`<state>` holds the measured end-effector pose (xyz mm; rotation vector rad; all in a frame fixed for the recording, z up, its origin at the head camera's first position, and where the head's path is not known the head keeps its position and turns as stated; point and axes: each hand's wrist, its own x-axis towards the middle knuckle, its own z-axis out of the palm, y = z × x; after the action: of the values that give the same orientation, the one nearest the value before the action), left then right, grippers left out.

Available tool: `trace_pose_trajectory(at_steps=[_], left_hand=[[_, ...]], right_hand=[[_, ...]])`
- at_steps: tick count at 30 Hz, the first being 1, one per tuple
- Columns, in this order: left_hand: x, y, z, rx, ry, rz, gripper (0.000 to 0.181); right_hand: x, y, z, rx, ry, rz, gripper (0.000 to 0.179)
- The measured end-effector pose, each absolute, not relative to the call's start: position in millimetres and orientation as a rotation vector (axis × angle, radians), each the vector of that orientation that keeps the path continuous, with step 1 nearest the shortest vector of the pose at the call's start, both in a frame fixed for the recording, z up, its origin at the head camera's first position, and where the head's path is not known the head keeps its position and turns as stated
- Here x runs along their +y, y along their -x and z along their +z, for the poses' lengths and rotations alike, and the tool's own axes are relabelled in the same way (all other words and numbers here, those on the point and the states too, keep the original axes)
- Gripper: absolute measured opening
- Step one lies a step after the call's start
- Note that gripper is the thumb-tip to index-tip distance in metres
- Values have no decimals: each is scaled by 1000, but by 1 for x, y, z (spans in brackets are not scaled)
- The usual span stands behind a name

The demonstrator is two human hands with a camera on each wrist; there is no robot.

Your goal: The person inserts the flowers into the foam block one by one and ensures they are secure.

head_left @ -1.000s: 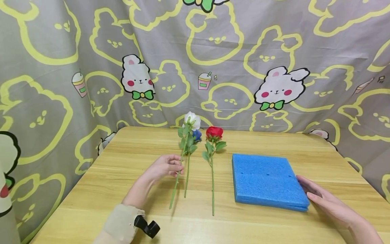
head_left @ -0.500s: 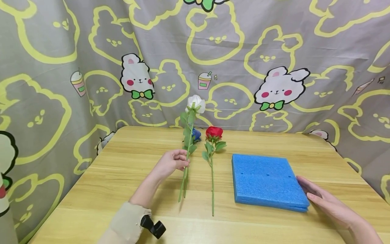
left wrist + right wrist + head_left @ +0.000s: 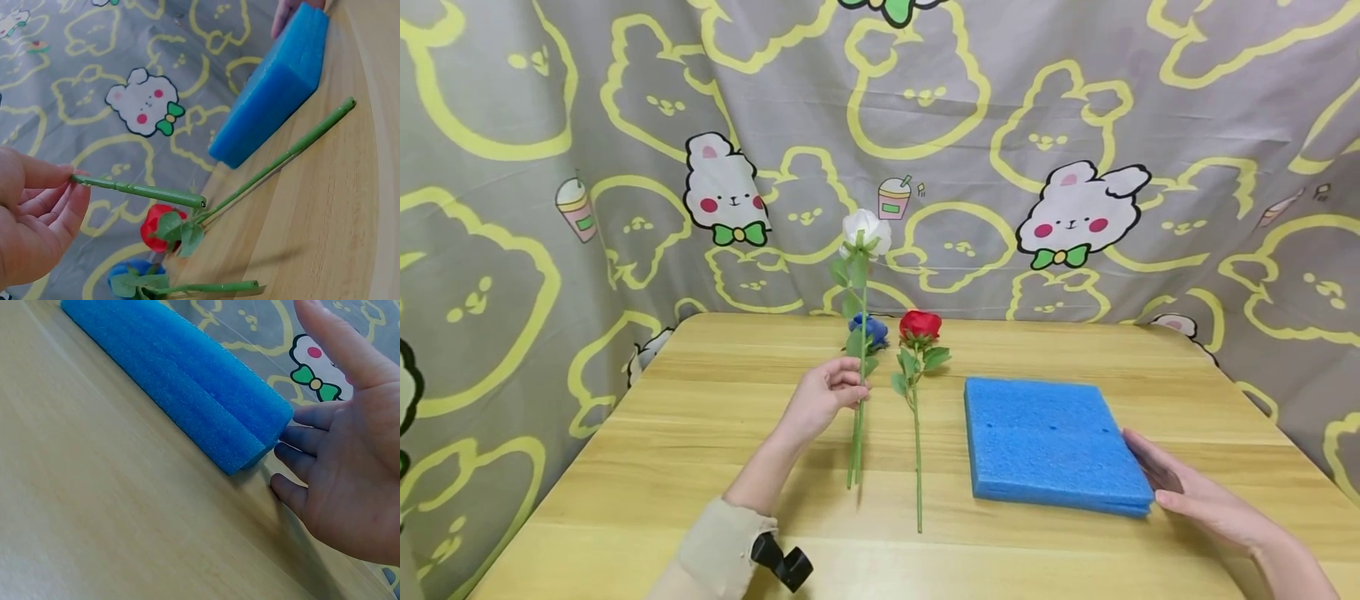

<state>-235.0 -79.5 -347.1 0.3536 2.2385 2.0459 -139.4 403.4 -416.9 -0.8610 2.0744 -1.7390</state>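
Note:
My left hand (image 3: 826, 398) pinches the green stem of a white rose (image 3: 865, 235) between thumb and fingers. The rose is raised off the table, bloom up, and its cut stem end (image 3: 201, 202) points out in the left wrist view. Behind it a blue rose (image 3: 869, 332) lies on the table, partly covered by the white rose's stem and leaves. A red rose (image 3: 921, 327) lies to the right, its stem toward me. My right hand (image 3: 1202, 496) rests its fingers at the right side of a blue foam block (image 3: 1052, 442), the thumb near its front corner.
The wooden table (image 3: 700, 467) reaches back to a grey patterned curtain (image 3: 820, 100) that hangs behind and at both sides. Small holes run in a row across the foam block's top. A black mount (image 3: 782, 562) is strapped on my left wrist.
My left hand has lifted the white rose and moved it a little to the right and away, with the stem turning more upright. The right hand stays at the foam block.

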Motion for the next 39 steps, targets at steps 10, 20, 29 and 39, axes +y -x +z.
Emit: trace_pose_trajectory(at_steps=[10,20,29,39], left_hand=[[-60,234,-338,2294,-441,2061,41],[-31,237,-327,2326,-539,2037,26],[-4,237,-324,2336,-581,1974,17],[28,239,-320,2321,-632,1974,20]], right_hand=[[402,138,-416,2093,865,-1735,62],[402,141,-418,2077,827,-1728,61],[402,139,-417,2081,801,-1727,60],[404,140,-417,2046,796,-1742,59]])
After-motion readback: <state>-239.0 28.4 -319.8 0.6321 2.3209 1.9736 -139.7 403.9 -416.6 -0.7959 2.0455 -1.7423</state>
